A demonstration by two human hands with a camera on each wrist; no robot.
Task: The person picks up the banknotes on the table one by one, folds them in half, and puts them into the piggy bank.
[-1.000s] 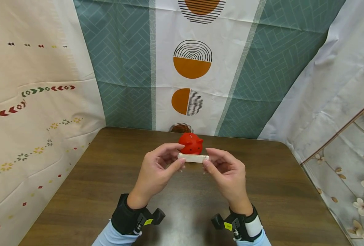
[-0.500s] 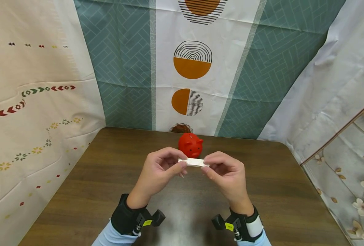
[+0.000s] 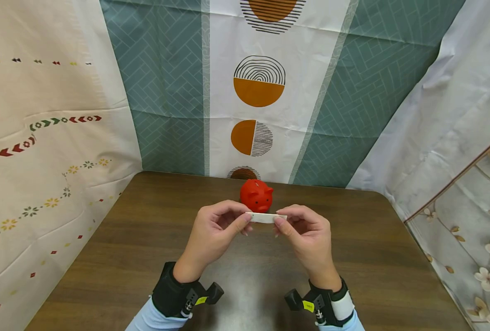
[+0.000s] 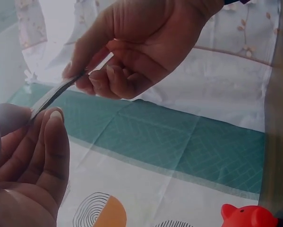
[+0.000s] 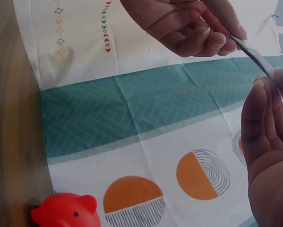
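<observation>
A narrow, whitish folded strip of paper (image 3: pixel 263 218) is held level above the table between both hands. My left hand (image 3: pixel 213 232) pinches its left end between thumb and fingers. At the other end, my right hand (image 3: pixel 307 235) has the same pinch. Seen edge-on in the left wrist view, the paper strip (image 4: pixel 55 96) is thin, slightly bowed and dark along one edge. Just beyond the hands stands a red piggy bank (image 3: pixel 256 195) with a slot on its back, its snout facing me.
The brown wooden table (image 3: pixel 154 239) has rounded far corners. Behind it hangs a teal and white patterned cloth (image 3: pixel 261 147). Pale printed cloths flank the left and right sides. Black straps with small cameras are worn on both wrists.
Both hands have come slightly lower and nearer with the paper strip. Its face has turned, and the printed end seen earlier at the right no longer shows. The piggy bank has stayed put.
</observation>
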